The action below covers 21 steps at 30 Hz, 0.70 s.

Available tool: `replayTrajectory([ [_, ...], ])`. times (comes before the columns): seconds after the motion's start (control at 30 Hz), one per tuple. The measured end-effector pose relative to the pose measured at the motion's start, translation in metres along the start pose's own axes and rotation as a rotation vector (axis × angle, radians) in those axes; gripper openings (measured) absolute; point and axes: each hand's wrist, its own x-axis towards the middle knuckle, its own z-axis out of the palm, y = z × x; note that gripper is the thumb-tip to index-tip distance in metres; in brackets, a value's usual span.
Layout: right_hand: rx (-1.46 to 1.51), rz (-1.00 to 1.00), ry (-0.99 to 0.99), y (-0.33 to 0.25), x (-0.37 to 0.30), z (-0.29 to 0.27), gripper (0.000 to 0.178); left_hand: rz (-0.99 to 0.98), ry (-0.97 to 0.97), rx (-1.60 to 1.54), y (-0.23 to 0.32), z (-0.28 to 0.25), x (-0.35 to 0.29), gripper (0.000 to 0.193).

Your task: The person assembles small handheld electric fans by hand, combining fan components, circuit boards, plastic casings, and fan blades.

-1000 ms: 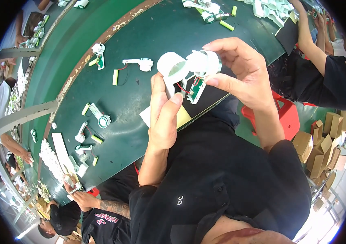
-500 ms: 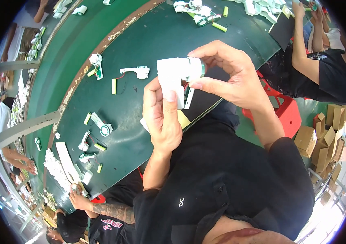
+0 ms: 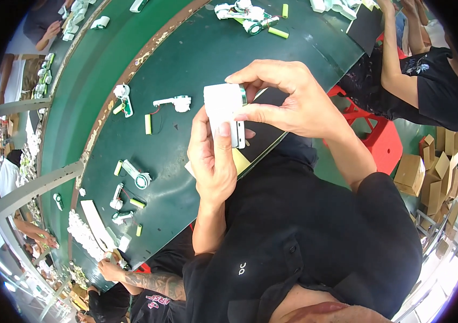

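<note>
Over the near edge of the green table I hold a white plastic housing [image 3: 221,102], L-shaped with a round barrel on top, likely of a small handheld fan. My left hand [image 3: 212,161] wraps its lower stem, thumb flat on the front. The thumb and index finger of my right hand [image 3: 288,99] pinch the shiny-rimmed round part [image 3: 243,96] at the barrel's right end, which sits mostly inside it. The stem's right side shows a narrow slot or strip. My remaining left fingers are partly hidden behind the housing.
Wired white units with green battery cells [image 3: 148,124] lie on the table [image 3: 186,59], more at the far side [image 3: 247,16]. A green conveyor belt [image 3: 100,59] runs beyond. Co-workers sit left and right [image 3: 406,81]. A red stool [image 3: 379,145] and cardboard boxes [image 3: 409,175] stand at right.
The shiny-rimmed part has gone deeper into the housing's barrel, moving left with my right fingers. The housing is turned slightly, and my view has shifted a little.
</note>
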Motion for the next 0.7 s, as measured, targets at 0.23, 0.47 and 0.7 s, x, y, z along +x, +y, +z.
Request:
replayTrajectory([
  [0.23, -0.061, 0.081, 0.017, -0.003, -0.001, 0.003, 0.037, -0.037, -0.068, -0.011, 0.000, -0.004, 0.001, 0.037],
  [0.47, 0.019, -0.153, 0.003, 0.016, 0.014, 0.011, 0.034, -0.220, -0.167, -0.151, 0.009, 0.002, 0.001, 0.038],
  [0.7, -0.220, -0.160, 0.130, 0.017, 0.012, 0.010, 0.042, -0.161, -0.103, -0.282, 0.002, 0.004, -0.009, 0.052],
])
